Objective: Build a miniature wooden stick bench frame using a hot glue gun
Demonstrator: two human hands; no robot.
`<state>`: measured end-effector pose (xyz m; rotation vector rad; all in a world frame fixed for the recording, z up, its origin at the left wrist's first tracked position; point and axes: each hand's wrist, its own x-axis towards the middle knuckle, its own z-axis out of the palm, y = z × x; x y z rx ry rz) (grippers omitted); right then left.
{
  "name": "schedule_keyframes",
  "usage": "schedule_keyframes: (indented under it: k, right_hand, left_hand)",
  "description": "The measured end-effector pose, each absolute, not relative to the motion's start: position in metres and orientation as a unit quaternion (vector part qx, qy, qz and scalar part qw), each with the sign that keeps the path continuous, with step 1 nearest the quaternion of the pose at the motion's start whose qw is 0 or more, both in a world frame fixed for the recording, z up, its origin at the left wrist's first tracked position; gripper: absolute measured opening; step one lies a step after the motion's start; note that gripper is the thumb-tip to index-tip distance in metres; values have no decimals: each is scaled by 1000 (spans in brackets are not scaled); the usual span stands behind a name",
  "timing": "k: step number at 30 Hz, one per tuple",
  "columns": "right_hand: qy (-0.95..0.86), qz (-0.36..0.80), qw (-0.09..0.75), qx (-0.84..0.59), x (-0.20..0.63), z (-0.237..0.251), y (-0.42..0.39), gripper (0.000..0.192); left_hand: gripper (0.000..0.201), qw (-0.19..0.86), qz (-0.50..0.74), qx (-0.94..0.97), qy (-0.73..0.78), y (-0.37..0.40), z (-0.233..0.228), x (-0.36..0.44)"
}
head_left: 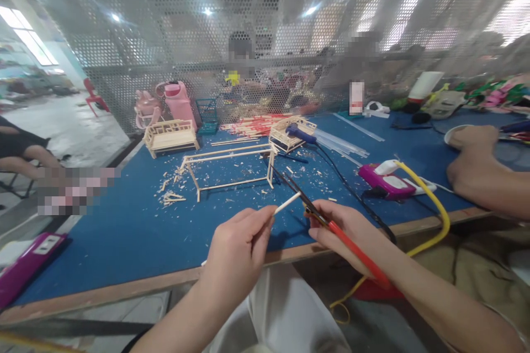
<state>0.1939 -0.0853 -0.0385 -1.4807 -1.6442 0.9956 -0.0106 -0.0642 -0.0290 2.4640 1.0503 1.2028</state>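
A short pale wooden stick (287, 203) is pinched between the thumb and fingers of my left hand (238, 245). My right hand (345, 231) is closed around a red-handled tool (358, 253) with long, thin dark jaws. The stick's far end meets those jaws; whether they bite into it I cannot tell. A small brassy part shows by my right fingertips, partly hidden. Beyond both hands, a box-shaped frame of thin sticks (234, 182) stands on the blue table (136, 253). Offcuts (173, 197) and shavings lie around it.
A finished-looking miniature wooden bench (171, 137) stands back left. A blue glue gun (301, 133) rests against another wooden piece (285, 140), near red-tipped sticks (259, 124). Clear glue sticks (342, 144) and a purple power strip (387, 182) lie right. Another person's arm (492, 176) reaches in.
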Motion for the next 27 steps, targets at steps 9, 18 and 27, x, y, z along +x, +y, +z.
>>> schedule_keyframes:
  k: [9,18,27]
  right_hand:
    - [-697,322,335,-546,200,-31,-91,18]
    - [-727,270,341,-531,197,-32,-91,11]
    - [-737,215,343,-542,198,-44,-84,10]
  left_hand:
    - [26,61,416,840,344,-70,-33,-5]
    - [29,-11,368,863,346,-71,-31,-9]
    - [31,-32,358,873,330,-66,-27,-10]
